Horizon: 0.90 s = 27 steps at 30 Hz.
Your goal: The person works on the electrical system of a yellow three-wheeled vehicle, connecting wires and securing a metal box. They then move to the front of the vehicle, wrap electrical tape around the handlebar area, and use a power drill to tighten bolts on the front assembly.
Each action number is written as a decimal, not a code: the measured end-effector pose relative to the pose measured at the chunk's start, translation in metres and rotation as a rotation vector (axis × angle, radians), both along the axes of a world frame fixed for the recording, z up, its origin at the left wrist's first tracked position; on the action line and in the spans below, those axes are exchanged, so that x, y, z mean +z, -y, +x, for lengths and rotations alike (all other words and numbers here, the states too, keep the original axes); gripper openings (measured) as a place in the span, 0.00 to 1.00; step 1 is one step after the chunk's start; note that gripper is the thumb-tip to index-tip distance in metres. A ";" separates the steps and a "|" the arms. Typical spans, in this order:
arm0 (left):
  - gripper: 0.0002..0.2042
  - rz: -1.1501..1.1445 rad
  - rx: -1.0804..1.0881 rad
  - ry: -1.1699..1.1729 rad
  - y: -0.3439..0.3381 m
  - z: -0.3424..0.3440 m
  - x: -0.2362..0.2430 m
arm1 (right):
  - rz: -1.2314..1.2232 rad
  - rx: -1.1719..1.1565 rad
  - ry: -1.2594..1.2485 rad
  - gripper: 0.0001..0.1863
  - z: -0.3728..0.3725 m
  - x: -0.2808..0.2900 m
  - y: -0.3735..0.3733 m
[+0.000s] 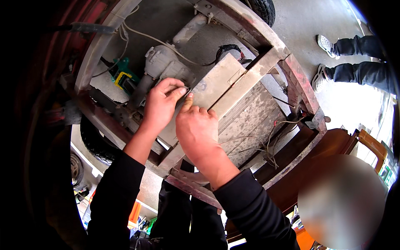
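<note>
My left hand is closed in a pinch at the near-left edge of a grey metal plate. A small dark piece shows at its thumb tip, too small to name. Beside it, my right hand has its index fingertip against the same edge. Its other fingers are curled under, and whatever they may hold is hidden. The plate lies on a crossbar of a worn vehicle frame. Beyond my left hand sits a dusty cast-metal axle housing.
Pale cable runs over the axle area. Loose wires lie over a spotted panel at right. Tyres flank the frame. A green and yellow tool lies below it. Another person's legs stand at far right.
</note>
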<state>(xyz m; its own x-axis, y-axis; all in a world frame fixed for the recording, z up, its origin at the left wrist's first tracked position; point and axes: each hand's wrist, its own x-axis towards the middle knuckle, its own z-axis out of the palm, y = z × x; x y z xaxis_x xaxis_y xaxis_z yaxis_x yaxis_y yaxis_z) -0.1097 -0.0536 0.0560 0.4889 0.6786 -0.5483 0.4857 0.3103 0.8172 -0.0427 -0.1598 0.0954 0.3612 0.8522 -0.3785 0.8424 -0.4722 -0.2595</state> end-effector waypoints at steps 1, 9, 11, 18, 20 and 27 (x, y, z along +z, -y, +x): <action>0.08 0.045 0.040 -0.002 0.002 0.001 -0.001 | 0.012 0.001 0.002 0.29 0.000 0.000 0.000; 0.09 -0.234 0.184 -0.066 -0.016 0.008 -0.029 | -0.002 0.056 -0.015 0.33 0.007 0.005 0.006; 0.09 -0.348 0.244 -0.066 -0.018 0.009 -0.031 | -0.004 0.048 -0.031 0.33 0.006 0.005 0.005; 0.15 -0.155 0.163 -0.075 0.001 0.009 -0.030 | 0.004 0.022 -0.048 0.34 0.005 0.002 0.005; 0.16 -0.057 0.173 -0.088 0.007 0.013 -0.025 | 0.009 0.019 -0.062 0.34 0.006 0.003 0.004; 0.11 -0.198 0.182 -0.058 0.002 0.007 -0.023 | -0.011 0.019 -0.066 0.34 0.005 0.004 0.003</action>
